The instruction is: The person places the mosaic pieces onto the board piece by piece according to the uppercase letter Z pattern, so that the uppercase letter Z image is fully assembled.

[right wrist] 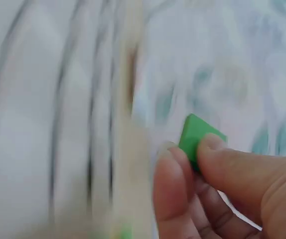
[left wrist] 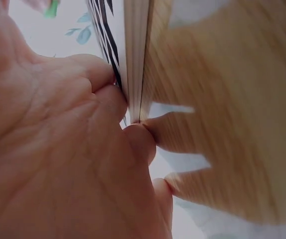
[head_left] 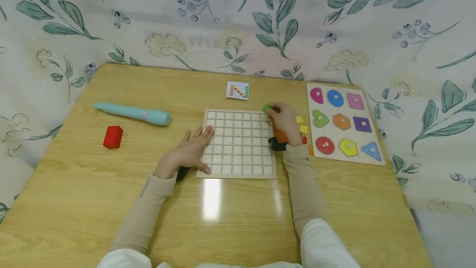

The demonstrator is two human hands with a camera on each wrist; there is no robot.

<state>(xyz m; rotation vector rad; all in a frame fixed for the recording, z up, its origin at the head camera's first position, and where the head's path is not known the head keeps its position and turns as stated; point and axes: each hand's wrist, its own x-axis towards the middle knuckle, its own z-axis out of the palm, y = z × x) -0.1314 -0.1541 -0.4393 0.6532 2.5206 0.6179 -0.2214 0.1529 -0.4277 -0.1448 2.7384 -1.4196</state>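
Note:
My left hand (head_left: 189,151) rests with spread fingers on the left edge of a white grid board (head_left: 238,176) with a pale wooden frame. In the left wrist view the fingers meet the board's side edge (left wrist: 137,50) close over the wooden table. Between thumb and fingertips, my right hand (head_left: 285,121) pinches a small green square tile (right wrist: 193,137) near the board's top right corner. Two yellow tiles (head_left: 303,129) lie just right of that hand. Orange pieces (head_left: 280,135) and a red piece (head_left: 304,140) are partly hidden by the right hand and wrist.
Behind the board lies a small card (head_left: 237,90) with a coloured grid pattern. A shape puzzle board (head_left: 345,104) with knobbed pieces is at the right. Over on the left are a teal pen-shaped case (head_left: 130,112) and a red block (head_left: 113,137). Patterned cloth (head_left: 223,24) borders the table.

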